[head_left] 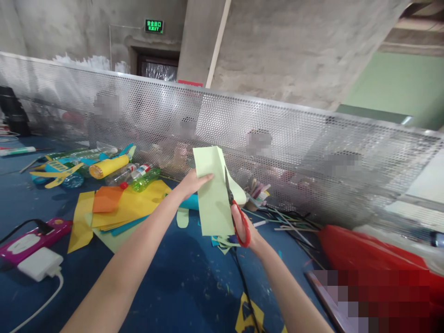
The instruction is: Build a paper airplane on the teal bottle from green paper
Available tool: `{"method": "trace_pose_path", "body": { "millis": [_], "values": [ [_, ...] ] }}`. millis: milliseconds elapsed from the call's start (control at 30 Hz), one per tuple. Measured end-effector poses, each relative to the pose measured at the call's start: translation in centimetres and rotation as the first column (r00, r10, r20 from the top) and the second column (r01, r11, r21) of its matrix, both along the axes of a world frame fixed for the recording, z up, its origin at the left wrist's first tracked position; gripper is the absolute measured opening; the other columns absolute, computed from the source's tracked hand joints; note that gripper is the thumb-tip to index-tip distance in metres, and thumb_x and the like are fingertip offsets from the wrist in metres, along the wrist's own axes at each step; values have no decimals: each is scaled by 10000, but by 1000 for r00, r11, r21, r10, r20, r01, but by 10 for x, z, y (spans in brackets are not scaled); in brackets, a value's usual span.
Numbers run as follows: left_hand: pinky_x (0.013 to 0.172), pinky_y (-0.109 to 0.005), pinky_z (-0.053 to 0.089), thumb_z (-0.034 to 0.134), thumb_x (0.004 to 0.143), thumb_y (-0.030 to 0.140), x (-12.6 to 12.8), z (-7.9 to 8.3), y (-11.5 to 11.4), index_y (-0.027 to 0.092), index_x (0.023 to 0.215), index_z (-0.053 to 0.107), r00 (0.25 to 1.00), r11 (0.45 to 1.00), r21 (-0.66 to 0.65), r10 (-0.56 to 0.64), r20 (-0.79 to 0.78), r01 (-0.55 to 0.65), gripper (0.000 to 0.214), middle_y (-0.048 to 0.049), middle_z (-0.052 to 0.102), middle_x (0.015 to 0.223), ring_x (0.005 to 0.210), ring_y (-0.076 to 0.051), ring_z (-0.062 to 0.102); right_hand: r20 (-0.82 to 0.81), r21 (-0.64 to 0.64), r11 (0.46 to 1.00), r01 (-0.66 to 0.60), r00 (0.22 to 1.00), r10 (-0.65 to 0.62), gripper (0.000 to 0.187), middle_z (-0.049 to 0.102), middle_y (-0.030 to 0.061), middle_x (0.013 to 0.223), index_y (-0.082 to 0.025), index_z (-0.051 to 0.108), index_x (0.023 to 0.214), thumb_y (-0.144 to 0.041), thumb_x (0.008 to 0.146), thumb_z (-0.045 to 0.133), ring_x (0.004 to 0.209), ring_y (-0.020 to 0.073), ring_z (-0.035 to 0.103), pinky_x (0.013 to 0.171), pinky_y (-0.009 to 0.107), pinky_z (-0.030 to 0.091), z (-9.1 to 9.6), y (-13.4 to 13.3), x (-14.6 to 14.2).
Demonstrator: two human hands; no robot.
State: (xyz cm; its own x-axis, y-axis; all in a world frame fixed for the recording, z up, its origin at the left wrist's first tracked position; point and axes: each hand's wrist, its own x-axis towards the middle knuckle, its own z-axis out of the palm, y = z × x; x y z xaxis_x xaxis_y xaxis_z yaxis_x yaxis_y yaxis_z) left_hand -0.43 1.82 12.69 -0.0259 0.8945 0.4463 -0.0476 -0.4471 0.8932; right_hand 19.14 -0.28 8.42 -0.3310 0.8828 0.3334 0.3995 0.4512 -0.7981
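Note:
Raised above the blue table, a sheet of pale green paper (213,199) is pinched along its left edge by my left hand (193,181), thumb in front. My right hand (248,226) grips scissors (245,231) with red handles. Their dark blades lie along the right side of the sheet, and a strip of the paper curls away to the right of them. Below the sheet are small green and blue paper scraps (224,243). Behind my left hand, a blue roll (190,202) and a rounded green paper piece (182,218) are partly covered.
Orange and yellow paper sheets (133,203) lie left, near plastic bottles (147,179) and a yellow-wrapped bottle (109,166). A pink power strip (58,227) with a white charger (40,263) is front left. Thin sticks (294,229) and a red bag (367,249) lie right. A perforated metal screen (156,111) stands behind.

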Motion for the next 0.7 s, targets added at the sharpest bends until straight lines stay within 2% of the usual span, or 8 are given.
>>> {"method": "trace_pose_path", "body": {
  "millis": [267, 500, 700],
  "values": [
    [870, -392, 474, 657, 731, 309, 0, 1, -1, 152, 972, 673, 1000, 1000, -2, 2, -3, -2, 289, -102, 687, 1049, 966, -257, 632, 14, -50, 999, -15, 1000, 16, 682, 662, 72, 762, -164, 607, 775, -750, 766, 258, 742, 235, 590, 681, 338, 478, -4, 3, 0],
    [870, -398, 479, 648, 739, 292, 1, 2, -2, 160, 977, 675, 1000, 1000, -18, -1, 16, 1, 274, -96, 685, 1057, 973, -259, 631, 65, 16, 997, 81, 995, -82, 657, 606, 59, 668, -166, 569, 697, -740, 753, 253, 729, 235, 559, 685, 349, 451, -5, 4, -1],
    [897, -411, 467, 651, 737, 283, 2, 3, -3, 162, 978, 676, 999, 1000, -20, -12, 47, 13, 270, -93, 687, 1054, 980, -258, 630, 83, 65, 987, 150, 984, -155, 573, 517, 24, 561, -204, 478, 603, -715, 749, 263, 601, 192, 479, 572, 324, 408, -4, 2, -3]
  ]
}}
